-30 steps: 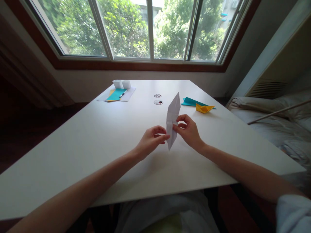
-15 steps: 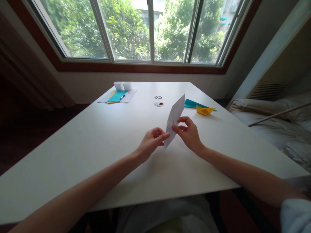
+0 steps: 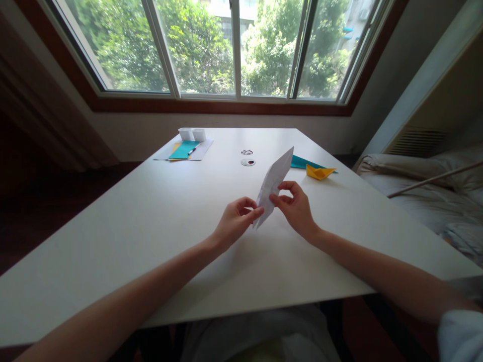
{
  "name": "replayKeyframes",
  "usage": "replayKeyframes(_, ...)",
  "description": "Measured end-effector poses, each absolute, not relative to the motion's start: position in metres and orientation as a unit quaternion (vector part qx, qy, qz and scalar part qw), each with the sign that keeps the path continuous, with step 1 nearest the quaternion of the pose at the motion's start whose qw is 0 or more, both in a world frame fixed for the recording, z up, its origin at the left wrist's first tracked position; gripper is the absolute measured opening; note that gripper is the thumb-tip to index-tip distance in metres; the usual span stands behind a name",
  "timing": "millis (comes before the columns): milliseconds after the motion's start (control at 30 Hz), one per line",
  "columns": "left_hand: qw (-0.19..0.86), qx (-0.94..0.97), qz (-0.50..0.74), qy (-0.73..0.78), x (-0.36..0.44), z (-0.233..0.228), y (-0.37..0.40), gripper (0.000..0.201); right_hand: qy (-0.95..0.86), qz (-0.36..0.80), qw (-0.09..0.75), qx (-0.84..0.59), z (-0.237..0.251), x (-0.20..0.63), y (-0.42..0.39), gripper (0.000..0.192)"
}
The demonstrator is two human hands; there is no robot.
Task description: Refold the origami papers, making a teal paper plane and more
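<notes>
A folded sheet of white paper (image 3: 277, 170) is held up at a slant above the white table (image 3: 143, 226). My left hand (image 3: 237, 219) pinches its lower left edge, thumb on the near face. On the right side, my right hand (image 3: 296, 206) grips the paper between thumb and fingers. Behind it to the right sits a yellow paper boat (image 3: 320, 172). A folded teal paper (image 3: 302, 162) lies beside the boat, partly hidden by the white paper.
At the back left, two small white containers (image 3: 185, 133) stand by teal paper (image 3: 183, 150), yellow and white sheets and a pen (image 3: 194, 148). Two round discs (image 3: 248, 162) lie mid-table. A sofa (image 3: 407, 186) adjoins the right edge, with a thin stick across it.
The white paper's upper tip has swung slightly right and its faces have parted a little at the lower end. Both hands keep hold of it.
</notes>
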State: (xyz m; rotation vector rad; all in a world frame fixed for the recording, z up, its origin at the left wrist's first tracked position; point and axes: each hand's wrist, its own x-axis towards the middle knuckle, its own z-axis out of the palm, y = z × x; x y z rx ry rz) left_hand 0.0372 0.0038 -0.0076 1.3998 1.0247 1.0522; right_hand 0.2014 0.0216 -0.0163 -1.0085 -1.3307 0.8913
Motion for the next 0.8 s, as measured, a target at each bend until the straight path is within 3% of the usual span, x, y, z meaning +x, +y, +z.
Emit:
replayKeyframes(533,0.498,0.606,0.456,0.42,0.033,-0.0131,0.0061,0.022,-0.567,0.399,0.593,-0.409,-0.0165,0.2007,0.0235,0.021)
replayKeyframes(633,0.513,0.575,0.479,0.419,0.0332,-0.0107,0.0074,0.033,-0.58,0.397,0.575,-0.418,-0.0171,0.2004,0.0246,0.024)
replayKeyframes(800,0.528,0.547,0.525,0.381,0.0355,-0.0051,0.0112,0.031,-0.635,0.429,0.511,-0.389,-0.0154,0.1999,0.021,0.029)
